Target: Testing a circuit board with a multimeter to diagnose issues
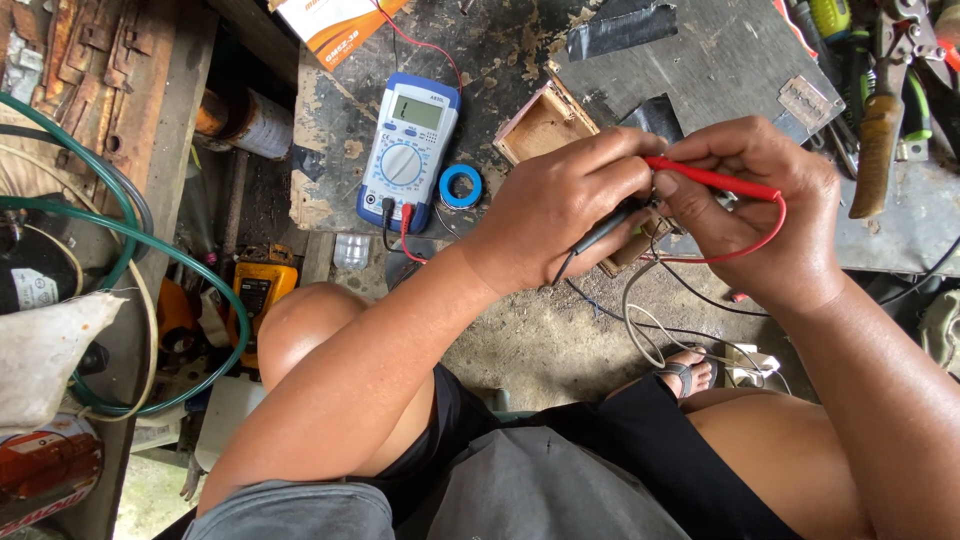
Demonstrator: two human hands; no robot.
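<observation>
Left hand (555, 215) pinches thin black plastic probe (608, 228); right hand (765, 205) pinches slim red plastic probe (712, 178). Probe tips, tested part hidden behind fingers.

Looks like a cluttered repair workshop. Left of the hands (560, 205) sits a multimeter (408, 150) on a scarred bench (330, 130). Pliers (880, 130) lie to their right, hoses (150, 250) far left.

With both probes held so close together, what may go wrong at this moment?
1. The left hand holds the black probe right beside the red probe in the right hand; the tips might touch and spoil the reading.
2. The red lead crosses the bench to the meter; a pull may drag the meter.
3. The hands hide the contact point, so a slip could go unseen.
</observation>
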